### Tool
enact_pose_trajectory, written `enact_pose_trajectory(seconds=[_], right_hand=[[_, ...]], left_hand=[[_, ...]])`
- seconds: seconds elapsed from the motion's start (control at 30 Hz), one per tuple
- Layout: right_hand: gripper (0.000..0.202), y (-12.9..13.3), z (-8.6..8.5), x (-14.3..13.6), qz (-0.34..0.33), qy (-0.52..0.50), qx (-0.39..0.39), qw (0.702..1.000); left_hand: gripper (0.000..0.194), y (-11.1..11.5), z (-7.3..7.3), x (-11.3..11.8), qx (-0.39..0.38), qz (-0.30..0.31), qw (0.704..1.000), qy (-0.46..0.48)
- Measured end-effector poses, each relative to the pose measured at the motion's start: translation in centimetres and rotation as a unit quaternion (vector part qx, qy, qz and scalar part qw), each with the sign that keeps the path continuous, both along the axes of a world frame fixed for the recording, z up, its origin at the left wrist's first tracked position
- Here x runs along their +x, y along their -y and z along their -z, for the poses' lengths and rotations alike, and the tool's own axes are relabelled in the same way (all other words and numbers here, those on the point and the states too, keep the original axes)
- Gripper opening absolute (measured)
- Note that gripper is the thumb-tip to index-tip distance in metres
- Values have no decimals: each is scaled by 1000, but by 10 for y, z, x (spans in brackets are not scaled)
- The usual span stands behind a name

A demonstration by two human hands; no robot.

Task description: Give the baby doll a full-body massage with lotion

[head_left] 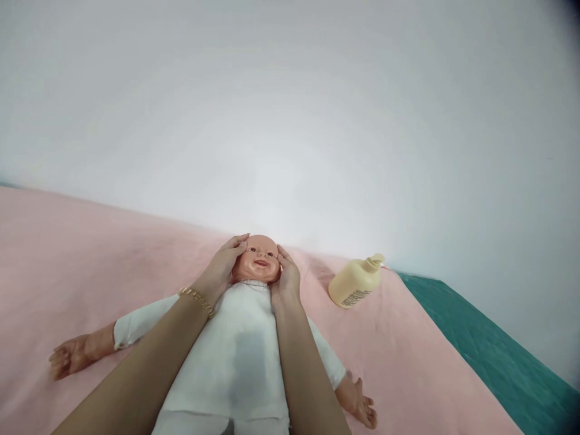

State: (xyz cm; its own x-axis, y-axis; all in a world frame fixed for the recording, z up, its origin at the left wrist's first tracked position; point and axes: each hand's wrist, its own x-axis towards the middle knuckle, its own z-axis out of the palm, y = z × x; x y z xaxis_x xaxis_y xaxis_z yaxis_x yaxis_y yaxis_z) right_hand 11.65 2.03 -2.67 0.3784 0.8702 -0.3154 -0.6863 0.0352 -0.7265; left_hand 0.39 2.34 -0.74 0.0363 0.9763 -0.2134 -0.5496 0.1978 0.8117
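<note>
A baby doll [254, 332] in a white long-sleeved outfit lies on its back with its arms spread wide. My left hand [227, 264] is cupped against one side of the doll's bald head [260, 240], fingers curved along the temple. Against the other side rests my right hand [287, 275], its fingertips by the doll's eye and cheek. Between them the two hands hold the head, with the face showing. A gold chain bracelet [198, 298] circles my left wrist. My forearms lie over parts of the doll's sleeves and sides.
To the right of the doll stands a pale yellow pump bottle [356, 283] with dark print. A pink cloth [408, 356] lies under everything. Beyond its right edge shows a green surface [489, 338]. A plain white wall [290, 121] rises behind.
</note>
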Motion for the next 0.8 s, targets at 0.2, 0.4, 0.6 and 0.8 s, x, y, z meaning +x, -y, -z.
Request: enact_pose_trajectory(seconds=[0.2, 0.4, 0.6, 0.8], right_hand=[[34, 1, 3, -1, -14, 33, 21, 999], [49, 6, 2, -4, -11, 85, 24, 996], [48, 9, -3, -6, -10, 93, 3, 996], [39, 4, 5, -6, 6, 129, 6, 992]], left_hand=[[26, 6, 2, 1, 42, 13, 998, -42], [45, 1, 8, -1, 61, 7, 990, -125], [45, -2, 10, -3, 77, 6, 987, -144], [48, -4, 14, -3, 87, 1, 984, -158]])
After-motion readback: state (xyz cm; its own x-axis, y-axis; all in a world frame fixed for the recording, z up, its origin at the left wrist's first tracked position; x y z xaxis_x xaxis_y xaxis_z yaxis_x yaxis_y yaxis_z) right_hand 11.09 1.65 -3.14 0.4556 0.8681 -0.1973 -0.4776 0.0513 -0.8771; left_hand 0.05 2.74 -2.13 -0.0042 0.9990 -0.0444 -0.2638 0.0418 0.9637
